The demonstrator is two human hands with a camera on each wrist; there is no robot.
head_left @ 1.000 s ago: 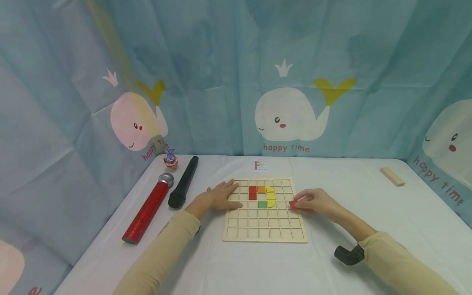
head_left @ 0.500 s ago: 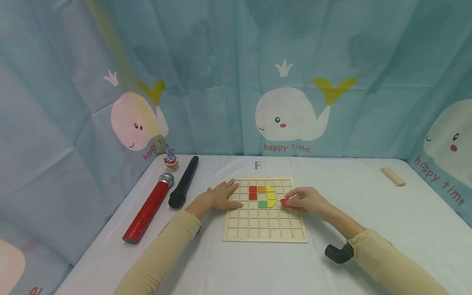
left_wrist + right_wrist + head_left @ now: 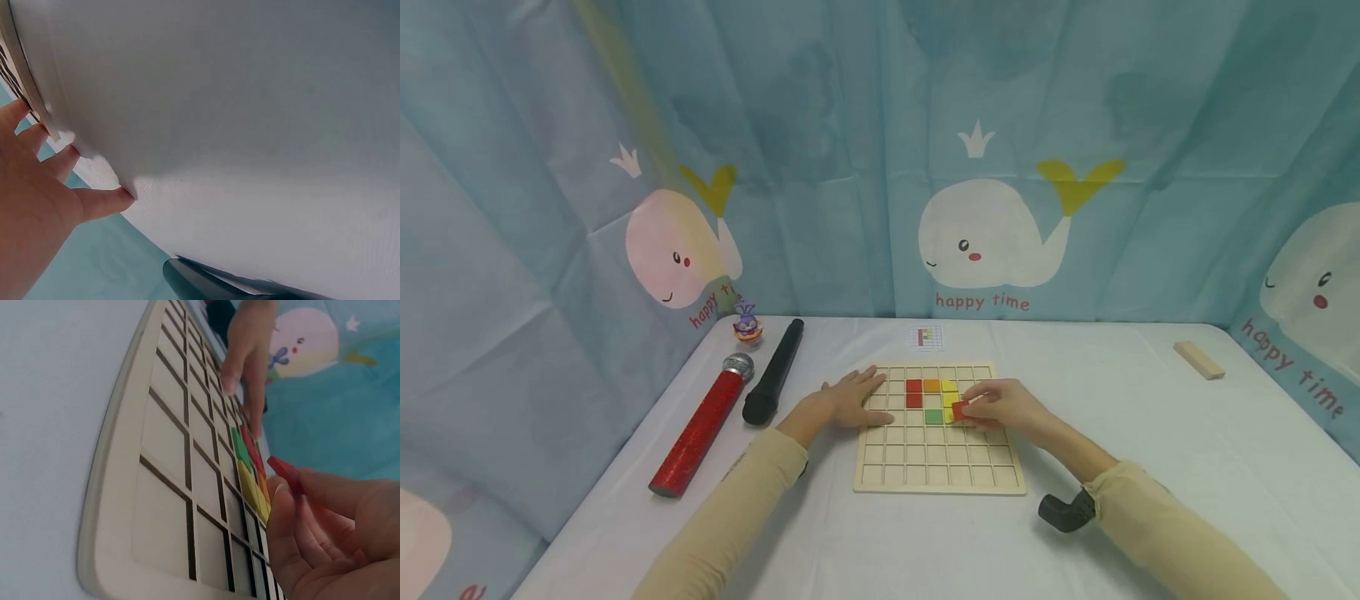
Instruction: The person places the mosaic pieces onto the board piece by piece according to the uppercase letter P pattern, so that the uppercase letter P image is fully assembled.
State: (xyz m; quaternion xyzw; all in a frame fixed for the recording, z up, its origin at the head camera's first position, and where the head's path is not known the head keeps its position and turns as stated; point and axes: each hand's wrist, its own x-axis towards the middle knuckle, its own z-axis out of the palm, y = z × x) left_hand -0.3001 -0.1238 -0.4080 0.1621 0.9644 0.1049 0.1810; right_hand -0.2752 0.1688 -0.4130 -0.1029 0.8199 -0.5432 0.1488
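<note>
A wooden grid board (image 3: 895, 477) lies on the white table, with red, orange, yellow and green tiles set in its upper middle cells. My left hand (image 3: 848, 400) rests on the board's left edge, fingers spread. Between thumb and fingers my right hand (image 3: 1000, 407) pinches a red tile (image 3: 285, 473), held just above the board beside the yellow tiles (image 3: 950, 398). The green tile (image 3: 933, 416) sits to the left of that red tile. Two red tiles (image 3: 913, 393) stand one below the other farther left, and an orange tile (image 3: 932, 386) is in the top row.
Behind the board lies a small printed pattern card (image 3: 927, 337). A red microphone (image 3: 700, 433), a black microphone (image 3: 777, 371) and a purple toy figure (image 3: 747, 324) are at the left. At the far right is a wooden block (image 3: 1198, 359).
My right hand has moved left with the red tile, from the board's right edge to over the yellow tiles. My left hand has stayed in place.
</note>
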